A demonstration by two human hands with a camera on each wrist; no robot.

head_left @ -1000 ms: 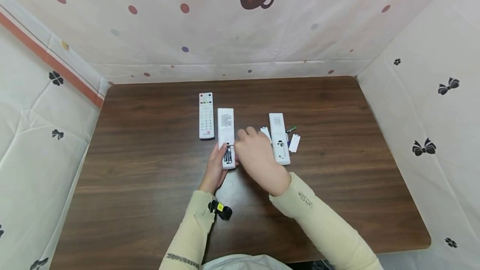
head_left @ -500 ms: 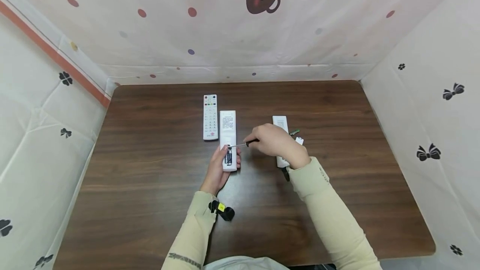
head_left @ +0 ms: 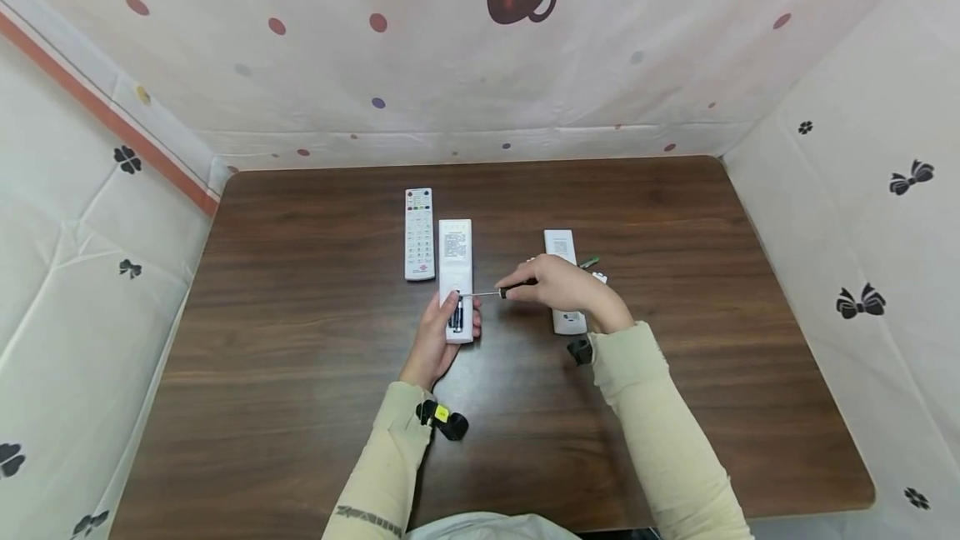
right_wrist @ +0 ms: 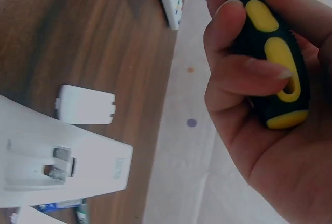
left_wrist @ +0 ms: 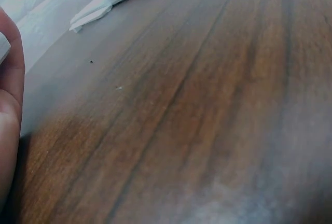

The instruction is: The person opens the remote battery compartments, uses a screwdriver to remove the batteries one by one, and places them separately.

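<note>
My left hand (head_left: 431,342) grips a white remote control (head_left: 454,252), back side up, thumb beside its uncovered battery compartment (head_left: 456,319). Dark shapes show inside that compartment, too small to make out. In my right hand (head_left: 561,283) is a screwdriver (right_wrist: 263,15) with a black and yellow handle, fingers curled round it in the right wrist view. Its thin shaft (head_left: 486,294) points left, the tip at the upper end of the compartment. Whether the tip touches anything there I cannot tell. Only an edge of the left hand (left_wrist: 9,99) enters the left wrist view.
A second white remote (right_wrist: 98,156) lies face down under the right hand, its compartment uncovered. Beside it are a loose battery cover (right_wrist: 85,105) and a green battery (right_wrist: 82,211). A third remote (head_left: 419,236) lies buttons up on the wooden table (head_left: 300,315).
My right hand has drawn back to the right from the held remote, bringing the screwdriver's shaft into sight. Over the last half second it shifts slightly further right. The left hand keeps its grip.
</note>
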